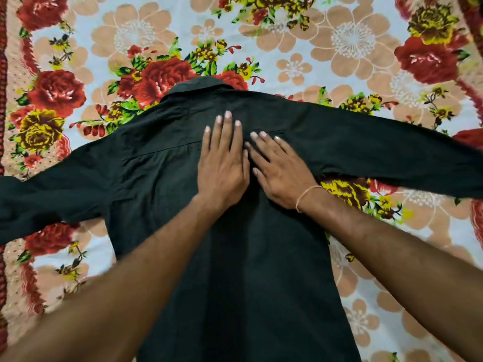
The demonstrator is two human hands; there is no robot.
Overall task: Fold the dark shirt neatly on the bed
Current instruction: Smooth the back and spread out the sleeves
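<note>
Hands (pixel 222 165) (pixel 281 169) flat, fingers (pixel 226 126) straight, on dark shirt (pixel 156 184).

The dark shirt (pixel 162 184) lay flat on the bed (pixel 339 43), back side up, with its collar at the far end and its bottom end near the person. Its two long sleeves were spread out wide, one to each side. The cloth looked almost black, with a few small wrinkles and a seam line running across the upper back.
</note>
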